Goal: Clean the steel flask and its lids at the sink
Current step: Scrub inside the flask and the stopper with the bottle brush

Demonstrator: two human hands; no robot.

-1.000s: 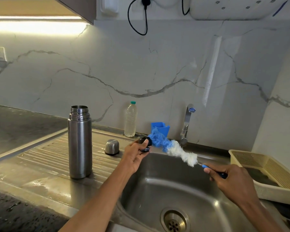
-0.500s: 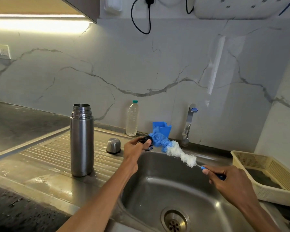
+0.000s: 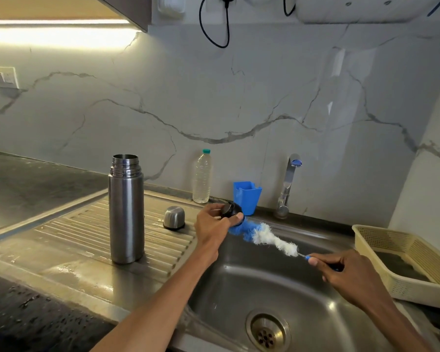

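The steel flask (image 3: 126, 212) stands upright and uncapped on the ribbed drainboard (image 3: 69, 232). Its steel cup lid (image 3: 174, 217) sits upside down to the flask's right. My left hand (image 3: 214, 226) grips the black inner stopper (image 3: 231, 210) over the sink's left rim. My right hand (image 3: 341, 271) holds the blue handle of a bottle brush (image 3: 267, 235). The brush's blue bristle end touches the stopper from below right, and its white bristles run down toward my right hand.
The steel sink basin (image 3: 252, 283) with its drain (image 3: 266, 332) lies below my hands. A clear water bottle (image 3: 202, 177), a blue cup (image 3: 247, 196) and the tap (image 3: 287, 185) line the back wall. A cream plastic basket (image 3: 381, 252) sits at right.
The brush's blue end has shifted from behind the stopper to beneath it, and my left hand has turned the stopper slightly. The flask and cup lid have not moved.
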